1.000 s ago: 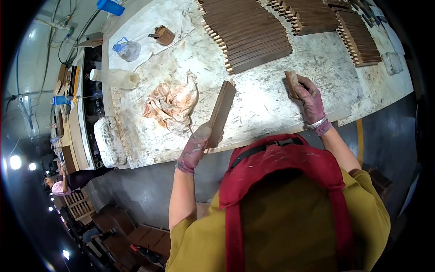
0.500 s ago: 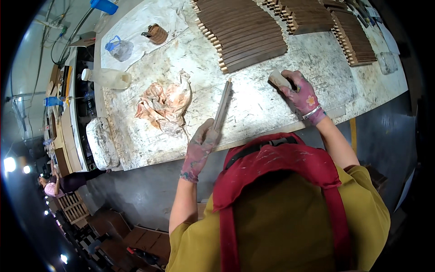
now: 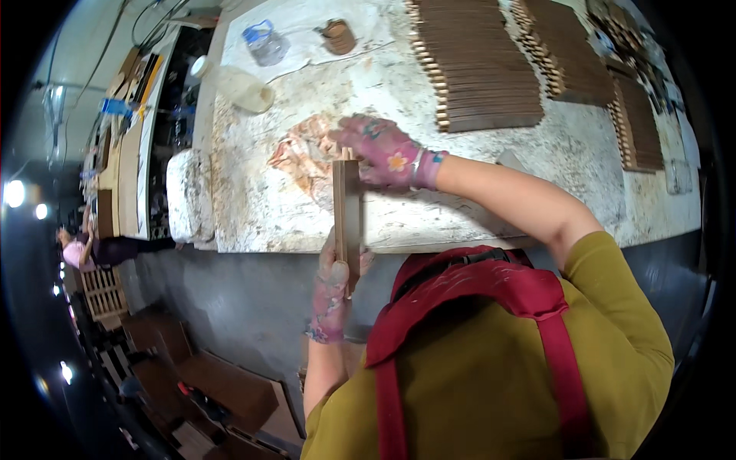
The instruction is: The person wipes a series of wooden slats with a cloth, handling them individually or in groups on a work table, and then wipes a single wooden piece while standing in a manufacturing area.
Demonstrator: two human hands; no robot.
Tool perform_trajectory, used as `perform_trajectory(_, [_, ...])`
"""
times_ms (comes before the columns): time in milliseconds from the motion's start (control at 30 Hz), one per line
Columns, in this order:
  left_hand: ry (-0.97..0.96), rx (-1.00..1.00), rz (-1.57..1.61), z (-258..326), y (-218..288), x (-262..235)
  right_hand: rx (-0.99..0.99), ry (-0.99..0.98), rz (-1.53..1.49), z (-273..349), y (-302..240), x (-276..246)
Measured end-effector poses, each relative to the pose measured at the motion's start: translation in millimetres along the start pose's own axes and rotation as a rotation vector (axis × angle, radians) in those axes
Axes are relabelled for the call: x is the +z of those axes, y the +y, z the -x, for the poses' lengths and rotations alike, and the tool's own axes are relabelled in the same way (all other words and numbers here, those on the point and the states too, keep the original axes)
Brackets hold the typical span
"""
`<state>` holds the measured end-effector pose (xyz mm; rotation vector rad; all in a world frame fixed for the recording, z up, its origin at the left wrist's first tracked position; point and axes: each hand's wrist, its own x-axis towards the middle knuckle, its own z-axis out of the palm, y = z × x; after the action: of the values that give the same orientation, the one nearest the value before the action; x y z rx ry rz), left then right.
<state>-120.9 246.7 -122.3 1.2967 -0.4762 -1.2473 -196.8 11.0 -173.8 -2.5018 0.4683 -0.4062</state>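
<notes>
My left hand [image 3: 330, 295], in a pink patterned glove, is closed around a long brown wooden piece [image 3: 349, 207] at the table's front edge. Pale pegs [image 3: 346, 153] stick out of its far end. Past that end, my right hand [image 3: 382, 153], in a matching glove, reaches leftward with fingers stretched over the right side of a crumpled, orange-stained rag [image 3: 303, 153]. Nothing shows in its fingers; whether they touch the rag or pegs I cannot tell. A small pale piece [image 3: 509, 159] lies partly hidden behind my right forearm.
Rows of brown slats with pale peg ends [image 3: 479, 69] cover the far right of the stained table. Far left are a cloudy plastic bottle [image 3: 247, 90], a blue-handled clear jug [image 3: 266, 47] and a brown pot [image 3: 337, 37]. A white padded bundle [image 3: 188, 195] sits at the left corner.
My right hand has let go of the pale block and swung left to the rag. My left hand has drawn the wooden piece nearer and turned it, showing its broad side.
</notes>
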Motion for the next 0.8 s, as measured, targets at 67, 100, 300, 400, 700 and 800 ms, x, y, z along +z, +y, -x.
perform_trajectory(67, [0.006, 0.011, 0.031, 11.7, -14.1, -21.9, -0.07, -0.017, 0.084, -13.4, -11.0, 29.6])
perform_trajectory(100, [0.058, 0.024, 0.097, 15.4, -19.6, -25.5, -0.09, -0.025, 0.123, -18.6, -16.1, 39.9])
perform_trajectory(300, [0.265, -0.158, -0.021, 27.2, -18.5, -34.4, 0.026, -0.128, 0.116, -31.7, 5.3, 16.8])
perform_trajectory(400, [0.138, -0.075, 0.247, 39.6, -42.8, -47.3, -0.119, -0.034, 0.215, -22.7, -0.2, -17.0])
perform_trajectory(700, [0.076, -0.246, 0.207, 15.2, -52.2, -51.0, 0.157, -0.171, 0.13, -23.8, 12.1, 40.2])
perform_trajectory(800, [0.087, -0.172, 0.144, 17.7, -57.0, -54.4, 0.125, -0.016, -0.171, -32.5, -2.5, 22.0])
